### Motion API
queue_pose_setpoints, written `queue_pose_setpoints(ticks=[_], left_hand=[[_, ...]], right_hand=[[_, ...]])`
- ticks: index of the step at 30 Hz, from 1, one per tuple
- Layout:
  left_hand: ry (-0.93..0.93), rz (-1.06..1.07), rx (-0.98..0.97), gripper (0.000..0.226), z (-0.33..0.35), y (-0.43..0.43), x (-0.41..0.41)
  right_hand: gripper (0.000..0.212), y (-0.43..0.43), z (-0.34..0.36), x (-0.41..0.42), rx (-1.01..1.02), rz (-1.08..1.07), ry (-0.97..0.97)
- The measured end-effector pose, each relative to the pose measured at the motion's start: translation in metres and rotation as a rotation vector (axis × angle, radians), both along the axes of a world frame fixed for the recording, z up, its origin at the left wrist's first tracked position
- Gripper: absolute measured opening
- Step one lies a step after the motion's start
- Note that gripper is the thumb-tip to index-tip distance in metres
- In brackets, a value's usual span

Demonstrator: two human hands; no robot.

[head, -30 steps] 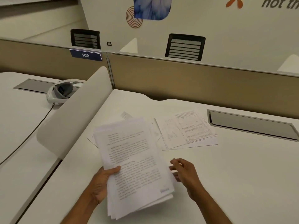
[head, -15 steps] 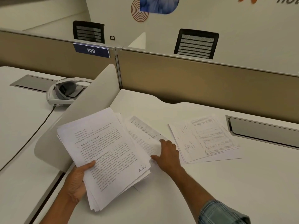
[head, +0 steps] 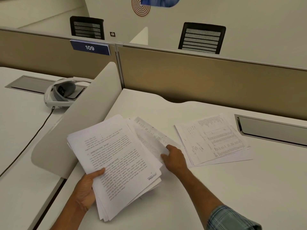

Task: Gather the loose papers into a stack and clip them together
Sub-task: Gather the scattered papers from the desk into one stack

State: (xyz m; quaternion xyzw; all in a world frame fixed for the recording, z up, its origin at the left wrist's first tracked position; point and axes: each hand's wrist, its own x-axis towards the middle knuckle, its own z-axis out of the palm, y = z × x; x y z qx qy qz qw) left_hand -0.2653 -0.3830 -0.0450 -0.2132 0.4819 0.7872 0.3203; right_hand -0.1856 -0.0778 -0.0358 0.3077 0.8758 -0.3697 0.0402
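- Two hands are in view, both bare; a plaid sleeve (head: 232, 219) shows on the right forearm only.
- The left hand (head: 86, 188) grips one thick stack of papers (head: 119, 163) at its lower left edge, thumb across the top printed page and fingers underneath. The stack is held tilted above the near part of the white surface (head: 232, 193), and its sheets are fanned unevenly at the bottom corner.
- The right hand (head: 174, 159) is curled at the near edge of a few loose sheets (head: 149, 135) that lie just right of the held stack and partly tucked beneath it. The thumb and fingers pinch the edge of those sheets. Their exact number cannot be told.
- One further pile of printed pages (head: 214, 140) lies flat on the surface to the right, apart from the hands, its sheets slightly askew.
- That makes three groups of paper: one held, one pinched, one lying alone.
- Two grey cable hatches are set into the desks, one at the right (head: 272, 128) and one at the far left (head: 25, 83).
- One white headset (head: 59, 93) sits by the left hatch, with one dark cable (head: 33, 135) running from it.
- One curved white divider (head: 83, 123) stands between the two desks.
- Behind the tan partition (head: 199, 77), which bears one plate reading 109 (head: 89, 47), two black chair backs show (head: 87, 27) (head: 201, 38).
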Motion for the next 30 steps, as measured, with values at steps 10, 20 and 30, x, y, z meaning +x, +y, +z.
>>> queue_pose_setpoints(ticks=[10,20,30], left_hand=[[-0.145,-0.010,0.113,0.043,0.003,0.016,0.015],[-0.165,-0.082,0.131,0.044,0.000,0.023,0.024],[-0.026,-0.075,0.074,0.040,-0.009,0.021,0.001]], right_hand=[[0.026,0.013,0.005,0.071,-0.931,-0.407,0.220],[0.027,0.006,0.015,0.081,-0.899,-0.209,0.164],[0.069,0.039,0.003,0.008,0.135,0.022,0.028]])
